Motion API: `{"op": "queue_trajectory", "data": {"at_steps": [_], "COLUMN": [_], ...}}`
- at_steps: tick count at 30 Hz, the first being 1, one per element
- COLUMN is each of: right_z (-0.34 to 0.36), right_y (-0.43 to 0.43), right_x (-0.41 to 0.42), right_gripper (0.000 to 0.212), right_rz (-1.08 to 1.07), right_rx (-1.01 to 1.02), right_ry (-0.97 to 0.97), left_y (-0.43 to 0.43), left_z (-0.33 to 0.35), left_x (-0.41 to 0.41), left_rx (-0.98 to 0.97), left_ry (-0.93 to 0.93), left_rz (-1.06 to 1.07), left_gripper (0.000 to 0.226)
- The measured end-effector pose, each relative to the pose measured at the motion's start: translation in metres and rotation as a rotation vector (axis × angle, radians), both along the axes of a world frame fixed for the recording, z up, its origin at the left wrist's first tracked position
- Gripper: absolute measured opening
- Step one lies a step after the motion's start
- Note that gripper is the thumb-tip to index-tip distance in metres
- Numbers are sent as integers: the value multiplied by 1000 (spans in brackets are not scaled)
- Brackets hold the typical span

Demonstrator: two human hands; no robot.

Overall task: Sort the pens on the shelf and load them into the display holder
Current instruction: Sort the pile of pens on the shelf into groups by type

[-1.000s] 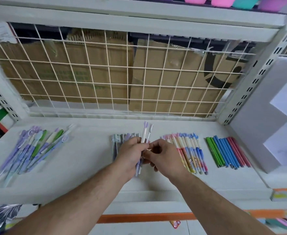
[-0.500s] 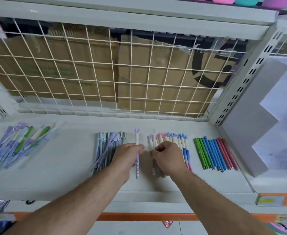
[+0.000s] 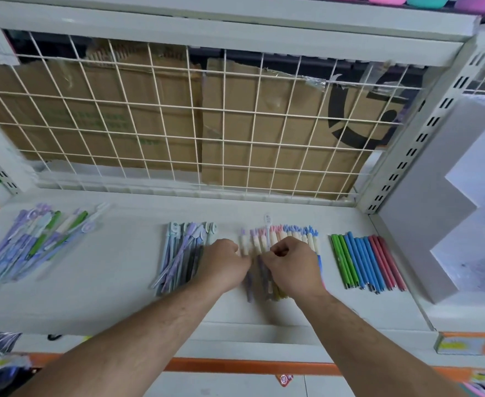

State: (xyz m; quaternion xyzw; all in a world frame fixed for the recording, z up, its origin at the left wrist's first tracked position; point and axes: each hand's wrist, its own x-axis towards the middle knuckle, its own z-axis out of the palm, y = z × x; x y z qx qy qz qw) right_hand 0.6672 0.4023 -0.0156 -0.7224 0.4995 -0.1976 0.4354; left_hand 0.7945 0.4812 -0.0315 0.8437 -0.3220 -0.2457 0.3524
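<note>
My right hand (image 3: pixel 290 267) pinches pens in the pastel row (image 3: pixel 292 234) beneath it; my left hand (image 3: pixel 224 265) curls at the row's edge (holding a pen or not, I cannot tell). A sideways shove could roll pens into the grey pile (image 3: pixel 184 253) beside my left knuckles, mixing 2 sorts.

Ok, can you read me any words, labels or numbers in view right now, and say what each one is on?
Nothing reads letter for letter.
Cardboard: faint green print, too blurred.
Black mark on the right-hand cardboard: large, partly cut off, not readable.
Yellow label on the shelf edge: blurred.
Red tag below the shelf: too small.
Pens: any print is too small.
</note>
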Motion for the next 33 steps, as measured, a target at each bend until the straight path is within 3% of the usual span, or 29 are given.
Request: {"op": "queue_trajectory", "data": {"at_steps": [6, 10, 13, 19, 22, 27, 33], "right_z": [-3, -4, -4, -4, -6, -8, -5], "right_y": [-4, 0, 7, 35, 46, 60, 68], "right_x": [-11, -10, -1, 41, 63, 86, 98], "right_gripper": [5, 6, 6, 2, 2, 5, 5], "right_rz": [-29, -19, 21, 153, 150, 133, 82], "right_rx": [-35, -40, -27, 88, 56, 34, 37], "right_ry": [33, 21, 36, 23, 12, 15, 12], "left_y": [-6, -3, 11, 54, 74, 87, 84], "left_z": [-4, -4, 1, 12, 11, 6, 3], "left_x": [-11, -6, 5, 48, 73, 92, 100], "left_rx": [38, 31, 23, -9, 59, 201, 198], "left_ry": [27, -14, -167, -544, -664, -621, -543], "left_rz": [-156, -141, -134, -57, -25, -58, -122], "left_gripper": [14, 26, 34, 14, 20, 23, 19]}}
